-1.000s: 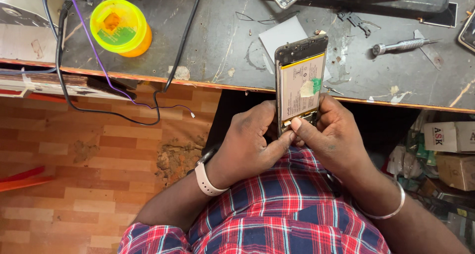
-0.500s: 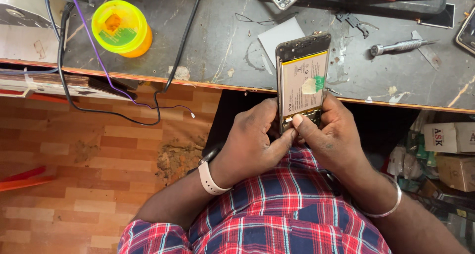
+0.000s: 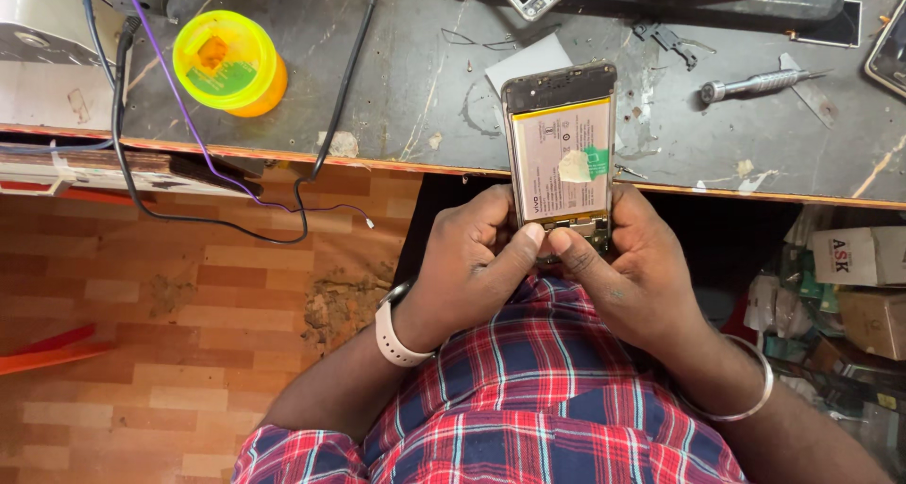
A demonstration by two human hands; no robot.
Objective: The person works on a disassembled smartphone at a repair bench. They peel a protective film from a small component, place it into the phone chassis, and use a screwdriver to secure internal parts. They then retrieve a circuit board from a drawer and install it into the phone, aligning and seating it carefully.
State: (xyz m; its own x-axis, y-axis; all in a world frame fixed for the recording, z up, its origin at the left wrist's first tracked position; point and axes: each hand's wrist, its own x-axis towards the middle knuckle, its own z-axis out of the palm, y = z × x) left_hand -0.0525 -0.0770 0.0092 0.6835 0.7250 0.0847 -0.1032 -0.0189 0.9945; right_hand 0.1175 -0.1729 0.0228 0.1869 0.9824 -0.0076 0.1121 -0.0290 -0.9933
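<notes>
Both hands hold an opened smartphone (image 3: 561,154) above the near edge of a scratched workbench (image 3: 396,88). Back cover off, battery (image 3: 562,158) exposed. Left hand (image 3: 472,267) and right hand (image 3: 628,272) grip its lower end, thumbs pressing, possibly on a connector. A screwdriver (image 3: 755,86) lies far right.

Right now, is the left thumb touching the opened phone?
Touching. The head view shows the left hand gripping the phone at its lower edge, thumb tip pressed on the bottom part beside the right hand thumb.
</notes>
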